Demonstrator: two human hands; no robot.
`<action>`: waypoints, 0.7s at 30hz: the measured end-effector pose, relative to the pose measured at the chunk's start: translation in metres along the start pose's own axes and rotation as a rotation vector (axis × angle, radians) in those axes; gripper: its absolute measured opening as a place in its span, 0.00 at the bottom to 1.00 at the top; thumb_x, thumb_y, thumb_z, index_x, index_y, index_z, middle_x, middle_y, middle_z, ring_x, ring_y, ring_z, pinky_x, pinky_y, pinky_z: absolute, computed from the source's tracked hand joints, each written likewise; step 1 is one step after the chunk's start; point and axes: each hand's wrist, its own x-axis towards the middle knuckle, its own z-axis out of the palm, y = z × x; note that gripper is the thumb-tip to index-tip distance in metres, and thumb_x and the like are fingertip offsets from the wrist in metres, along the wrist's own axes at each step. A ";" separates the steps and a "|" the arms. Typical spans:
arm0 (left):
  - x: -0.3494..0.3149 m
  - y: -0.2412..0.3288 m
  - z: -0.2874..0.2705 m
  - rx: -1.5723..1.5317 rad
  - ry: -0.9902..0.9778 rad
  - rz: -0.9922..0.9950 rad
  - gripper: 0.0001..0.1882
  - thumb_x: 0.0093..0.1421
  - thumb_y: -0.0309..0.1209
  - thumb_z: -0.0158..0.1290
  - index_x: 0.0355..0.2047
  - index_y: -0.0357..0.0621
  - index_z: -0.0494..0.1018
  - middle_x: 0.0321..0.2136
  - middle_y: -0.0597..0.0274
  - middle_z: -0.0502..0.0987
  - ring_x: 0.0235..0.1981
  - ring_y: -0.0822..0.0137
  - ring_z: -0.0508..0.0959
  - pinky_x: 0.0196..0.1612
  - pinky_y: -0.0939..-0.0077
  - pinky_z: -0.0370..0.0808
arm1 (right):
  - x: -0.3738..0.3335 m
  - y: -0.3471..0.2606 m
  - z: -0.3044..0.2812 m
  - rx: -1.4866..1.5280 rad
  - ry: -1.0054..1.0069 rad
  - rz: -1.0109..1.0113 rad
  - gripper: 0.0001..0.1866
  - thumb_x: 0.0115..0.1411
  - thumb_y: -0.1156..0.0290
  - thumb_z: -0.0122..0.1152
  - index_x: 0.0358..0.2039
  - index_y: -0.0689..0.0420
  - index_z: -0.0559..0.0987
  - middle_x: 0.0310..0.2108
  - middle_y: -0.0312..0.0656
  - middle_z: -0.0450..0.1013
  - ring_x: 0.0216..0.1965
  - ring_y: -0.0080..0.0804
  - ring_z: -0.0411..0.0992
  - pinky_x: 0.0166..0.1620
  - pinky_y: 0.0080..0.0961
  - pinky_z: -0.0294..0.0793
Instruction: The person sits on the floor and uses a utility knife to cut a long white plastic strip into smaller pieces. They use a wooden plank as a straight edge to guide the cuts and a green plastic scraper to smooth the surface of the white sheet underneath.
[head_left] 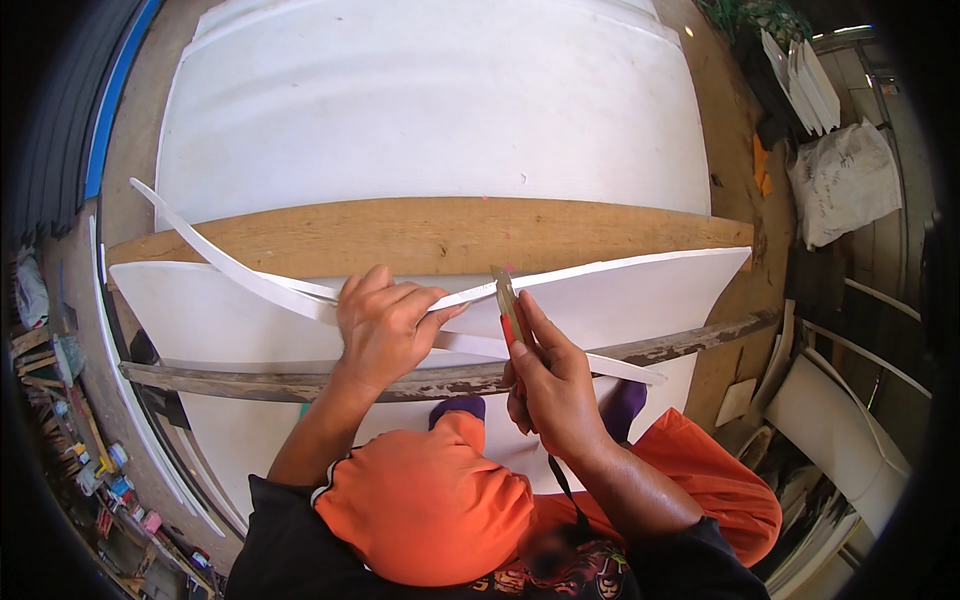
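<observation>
Curving in from the left: one narrow white strip (230, 262), its middle passing behind the left hand (388, 320), its far end emerging right of the other hand. Left hand: fingers closing narrowly on the upper edge of a bowed white sheet (620, 300); whether they are also gripping the strip, cannot tell. Sheet: lying between a wooden board (600, 230) and, crossing its nearer part, a worn wooden bar (240, 382). Right of the left hand: one knife (507, 310), red and pale-coloured, pointing away from the person and crossing the sheet's edge. Right hand (555, 385): fingers wrapping tightly round the knife's handle. Far right: one whitish sack (845, 185), sagging.
</observation>
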 end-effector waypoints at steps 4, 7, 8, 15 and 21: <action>-0.001 -0.001 0.002 -0.023 -0.007 -0.015 0.10 0.52 0.41 0.72 0.29 0.52 0.88 0.21 0.70 0.84 0.24 0.65 0.70 0.33 0.66 0.64 | -0.006 0.004 0.001 0.012 0.022 0.011 0.33 0.78 0.75 0.45 0.80 0.55 0.52 0.26 0.36 0.67 0.13 0.19 0.62 0.14 0.21 0.60; -0.001 0.002 -0.001 -0.010 -0.024 -0.017 0.10 0.52 0.41 0.72 0.29 0.52 0.88 0.22 0.70 0.84 0.25 0.65 0.70 0.34 0.66 0.64 | -0.003 0.003 -0.002 0.020 -0.010 0.009 0.32 0.79 0.74 0.45 0.80 0.56 0.52 0.27 0.36 0.67 0.15 0.18 0.64 0.16 0.21 0.64; -0.001 0.002 -0.001 -0.009 -0.021 -0.014 0.09 0.52 0.41 0.72 0.29 0.52 0.88 0.21 0.70 0.84 0.25 0.65 0.70 0.34 0.66 0.64 | -0.001 0.001 -0.002 0.020 -0.029 0.004 0.32 0.79 0.73 0.45 0.80 0.57 0.52 0.27 0.35 0.68 0.15 0.18 0.65 0.17 0.21 0.65; -0.001 0.000 0.001 -0.008 -0.002 -0.011 0.09 0.52 0.40 0.72 0.29 0.52 0.88 0.21 0.70 0.84 0.24 0.65 0.70 0.33 0.66 0.64 | -0.009 0.006 0.001 0.031 -0.006 0.015 0.33 0.78 0.75 0.46 0.80 0.55 0.51 0.26 0.36 0.67 0.13 0.19 0.62 0.15 0.21 0.60; -0.001 0.001 0.000 -0.006 -0.015 -0.009 0.09 0.52 0.40 0.72 0.29 0.51 0.88 0.21 0.69 0.84 0.25 0.65 0.70 0.33 0.66 0.64 | -0.004 0.002 0.004 0.038 -0.038 -0.004 0.32 0.79 0.75 0.44 0.80 0.56 0.52 0.26 0.36 0.67 0.15 0.18 0.64 0.17 0.21 0.65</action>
